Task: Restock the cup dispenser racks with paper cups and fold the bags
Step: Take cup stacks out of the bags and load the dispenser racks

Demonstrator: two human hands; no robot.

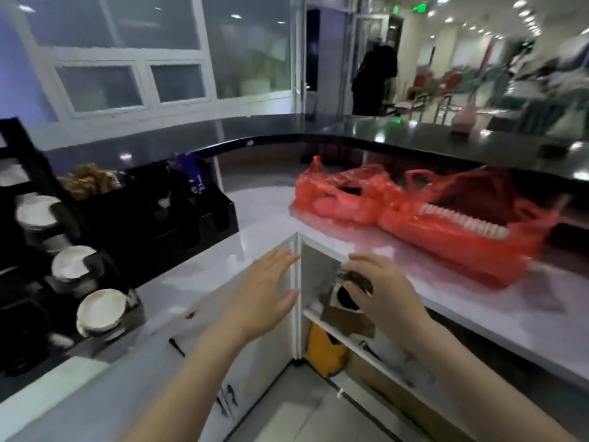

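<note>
Two red plastic bags lie on the white counter (261,215). The left red bag (338,196) is crumpled. The right red bag (459,231) is open and shows a row of stacked white paper cups (462,222) lying sideways. A black cup dispenser rack (38,237) at the left holds white cups (101,311) in slanted slots. My left hand (264,291) hovers with straight fingers over the counter's corner. My right hand (379,295) hangs beside it with loosely curled fingers in front of the open shelf, holding nothing that I can make out.
A black organiser (191,212) with compartments stands behind the rack. Under the counter an open shelf (344,320) holds brown paper and a yellow bag (325,349). A dark raised bar top (414,135) runs along the back. A person in dark clothes (376,81) stands far off.
</note>
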